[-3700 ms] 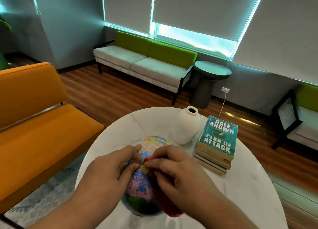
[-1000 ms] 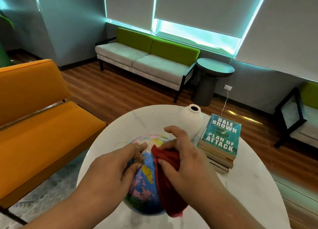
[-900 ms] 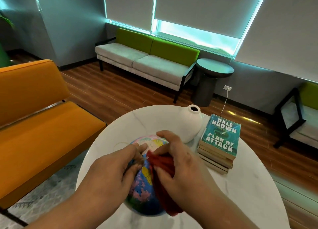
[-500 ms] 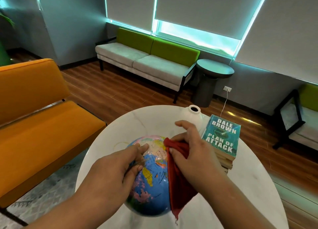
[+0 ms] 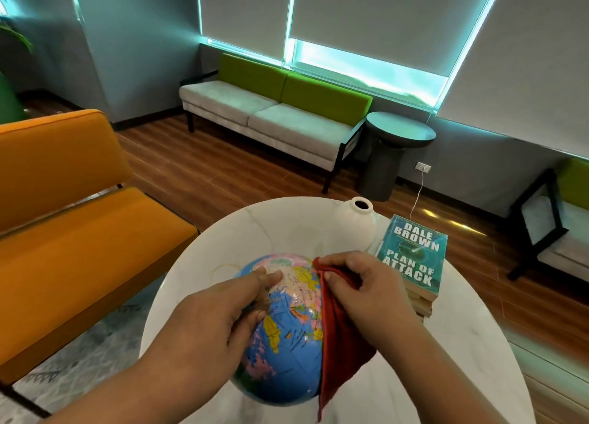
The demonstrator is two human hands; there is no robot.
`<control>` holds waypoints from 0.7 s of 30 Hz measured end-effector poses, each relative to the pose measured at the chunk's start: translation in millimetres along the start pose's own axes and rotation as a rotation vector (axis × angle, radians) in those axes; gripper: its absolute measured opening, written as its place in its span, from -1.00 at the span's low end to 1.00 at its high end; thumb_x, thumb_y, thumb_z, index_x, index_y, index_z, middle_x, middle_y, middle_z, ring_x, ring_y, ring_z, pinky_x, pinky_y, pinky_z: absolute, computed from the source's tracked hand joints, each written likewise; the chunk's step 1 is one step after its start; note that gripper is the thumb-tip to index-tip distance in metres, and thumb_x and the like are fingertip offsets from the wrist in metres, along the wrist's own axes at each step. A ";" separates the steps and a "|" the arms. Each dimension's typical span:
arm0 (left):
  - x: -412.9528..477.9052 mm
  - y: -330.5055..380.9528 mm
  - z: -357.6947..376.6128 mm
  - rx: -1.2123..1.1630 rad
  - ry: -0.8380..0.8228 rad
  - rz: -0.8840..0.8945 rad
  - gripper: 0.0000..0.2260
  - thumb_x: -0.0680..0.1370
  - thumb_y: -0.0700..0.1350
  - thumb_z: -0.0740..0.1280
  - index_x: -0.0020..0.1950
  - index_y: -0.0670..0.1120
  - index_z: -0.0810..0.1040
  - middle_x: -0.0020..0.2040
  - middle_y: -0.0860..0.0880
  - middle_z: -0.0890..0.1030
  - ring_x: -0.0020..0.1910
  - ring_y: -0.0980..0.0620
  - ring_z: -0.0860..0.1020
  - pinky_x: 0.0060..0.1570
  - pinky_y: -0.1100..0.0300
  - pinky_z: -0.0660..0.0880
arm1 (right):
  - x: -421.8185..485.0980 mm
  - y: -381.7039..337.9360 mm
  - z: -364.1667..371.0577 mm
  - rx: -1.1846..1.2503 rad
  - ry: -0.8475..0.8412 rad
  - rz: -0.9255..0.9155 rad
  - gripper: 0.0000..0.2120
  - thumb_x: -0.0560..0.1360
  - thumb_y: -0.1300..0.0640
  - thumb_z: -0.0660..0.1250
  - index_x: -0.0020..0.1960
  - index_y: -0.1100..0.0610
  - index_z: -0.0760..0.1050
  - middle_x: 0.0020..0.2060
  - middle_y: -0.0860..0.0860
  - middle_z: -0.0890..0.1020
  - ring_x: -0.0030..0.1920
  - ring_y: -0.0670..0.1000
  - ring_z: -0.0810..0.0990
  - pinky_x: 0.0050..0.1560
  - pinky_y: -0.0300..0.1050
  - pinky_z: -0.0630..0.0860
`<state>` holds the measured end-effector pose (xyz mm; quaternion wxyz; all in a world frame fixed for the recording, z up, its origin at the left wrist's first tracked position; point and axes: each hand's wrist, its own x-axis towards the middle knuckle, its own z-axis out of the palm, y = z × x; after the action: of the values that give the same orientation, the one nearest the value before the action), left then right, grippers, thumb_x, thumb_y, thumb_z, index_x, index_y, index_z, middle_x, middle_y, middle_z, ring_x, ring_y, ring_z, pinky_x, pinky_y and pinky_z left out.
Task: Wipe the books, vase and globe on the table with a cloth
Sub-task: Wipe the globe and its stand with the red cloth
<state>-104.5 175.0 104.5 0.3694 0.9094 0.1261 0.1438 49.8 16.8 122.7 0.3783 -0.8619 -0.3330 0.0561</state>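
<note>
Head camera showed me the globe (image 5: pixel 287 337) at the near centre of the round white table (image 5: pixel 242 232); I could not tell whether it rested on the tabletop or was held just clear of it. The left hand (image 5: pixel 216 315) gripped the globe on its left side, with the fingers curled over the upper surface and the thumb pressed against the flank. The right hand (image 5: pixel 366 293) pinched a red cloth (image 5: pixel 341 344) between curled fingers and thumb. I noted that the cloth lay against the right side of the globe, its upper edge near the top of the sphere and its lower corner hanging down past the bottom. A white vase (image 5: pixel 355 224) stood upright beyond the right hand, towards the far edge of the table. Just beside it on the right, a stack of books (image 5: pixel 411 257) lay flat, the top cover teal with white lettering. An orange sofa (image 5: pixel 79 232) stood to the left of the table, and a green-backed sofa (image 5: pixel 274 111) under the window.
</note>
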 end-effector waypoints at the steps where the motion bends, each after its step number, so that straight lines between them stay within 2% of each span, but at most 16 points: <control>1: 0.4 0.0 -0.1 0.001 -0.003 0.002 -0.55 0.56 -0.04 0.30 -0.04 0.59 0.28 0.22 0.36 0.51 0.22 0.28 0.46 0.13 0.34 0.51 | -4.9 -4.6 2.1 -0.024 -0.002 -0.064 -0.80 0.48 0.12 0.38 -0.01 -0.18 0.61 -0.07 -0.33 0.58 0.03 -0.34 0.49 0.08 -0.46 0.38; 3: 1.7 0.4 -0.1 0.022 -0.012 0.026 -0.55 0.56 -0.04 0.30 -0.04 0.59 0.27 0.21 0.38 0.50 0.20 0.30 0.46 0.11 0.33 0.52 | -13.6 -12.0 5.3 -0.075 -0.040 -0.203 -0.80 0.46 0.11 0.39 0.03 -0.14 0.62 -0.04 -0.30 0.58 0.07 -0.30 0.49 0.09 -0.49 0.37; 5: 1.1 1.4 0.9 0.029 -0.006 0.049 -0.61 0.56 -0.05 0.30 -0.03 0.52 0.31 0.22 0.48 0.42 0.22 0.37 0.40 0.09 0.42 0.47 | -17.4 -14.9 7.1 -0.087 -0.080 -0.277 -0.79 0.46 0.11 0.38 0.05 -0.14 0.61 -0.01 -0.28 0.57 0.10 -0.28 0.49 0.15 -0.45 0.39; 7: -0.7 1.2 4.6 0.026 0.033 0.070 -0.74 0.54 -0.07 0.32 -0.04 0.34 0.39 0.28 0.57 0.23 0.26 0.51 0.24 0.05 0.53 0.34 | -19.0 -13.3 6.7 -0.045 -0.090 -0.306 -0.78 0.45 0.09 0.38 0.06 -0.13 0.61 0.01 -0.27 0.57 0.10 -0.25 0.52 0.17 -0.33 0.45; 9: -1.9 0.0 7.4 0.051 0.064 0.048 -0.82 0.53 -0.07 0.33 -0.06 0.24 0.43 0.30 0.58 0.10 0.22 0.65 0.08 0.03 0.53 0.27 | -22.1 -12.4 6.9 -0.017 -0.125 -0.345 -0.77 0.44 0.07 0.36 0.07 -0.11 0.61 0.02 -0.26 0.58 0.10 -0.23 0.54 0.17 -0.28 0.47; 12: -0.3 -1.5 6.9 0.071 0.067 0.013 -0.85 0.53 -0.03 0.32 -0.06 0.24 0.43 0.21 0.59 0.20 0.16 0.63 0.16 0.01 0.50 0.27 | -28.4 -12.5 12.8 -0.005 -0.132 -0.385 -0.78 0.43 0.04 0.33 0.06 -0.09 0.62 0.01 -0.26 0.57 0.08 -0.23 0.54 0.15 -0.34 0.45; 14: 1.4 -0.2 5.2 0.058 0.085 0.009 -0.85 0.53 -0.04 0.34 -0.08 0.22 0.43 0.13 0.60 0.29 0.12 0.52 0.30 0.00 0.49 0.31 | -29.0 -11.9 15.4 0.027 -0.054 -0.336 -0.79 0.42 0.07 0.37 0.03 -0.11 0.63 0.00 -0.27 0.58 0.08 -0.23 0.55 0.15 -0.35 0.44; 16: 2.7 1.0 4.8 0.036 0.115 0.001 -0.83 0.53 -0.05 0.35 -0.11 0.22 0.44 0.12 0.51 0.39 0.12 0.37 0.38 0.03 0.37 0.43 | -24.4 -7.6 14.3 0.085 0.035 -0.243 -0.78 0.41 0.16 0.43 -0.04 -0.14 0.64 -0.04 -0.28 0.60 0.07 -0.24 0.55 0.12 -0.41 0.43; 18: 2.1 2.5 3.8 -0.006 0.123 -0.032 -0.81 0.54 -0.06 0.33 -0.13 0.24 0.43 0.13 0.42 0.44 0.14 0.28 0.44 0.07 0.26 0.51 | -17.8 2.1 11.0 0.204 0.101 -0.070 -0.75 0.41 0.22 0.45 -0.09 -0.14 0.65 -0.09 -0.28 0.63 0.01 -0.27 0.56 0.05 -0.43 0.45; 21: 1.0 1.8 3.1 -0.031 0.106 -0.029 -0.79 0.54 -0.08 0.34 -0.02 0.25 0.42 0.07 0.56 0.39 0.13 0.35 0.43 0.09 0.21 0.54 | -5.7 22.6 10.1 0.445 0.105 0.290 -0.82 0.47 0.20 0.40 -0.13 -0.08 0.66 -0.16 -0.18 0.68 -0.05 -0.15 0.63 -0.01 -0.24 0.56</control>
<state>-102.3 172.1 103.8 0.3780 0.8928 0.1563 0.1885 53.9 8.4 99.1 0.5632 -0.7979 -0.1654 0.1370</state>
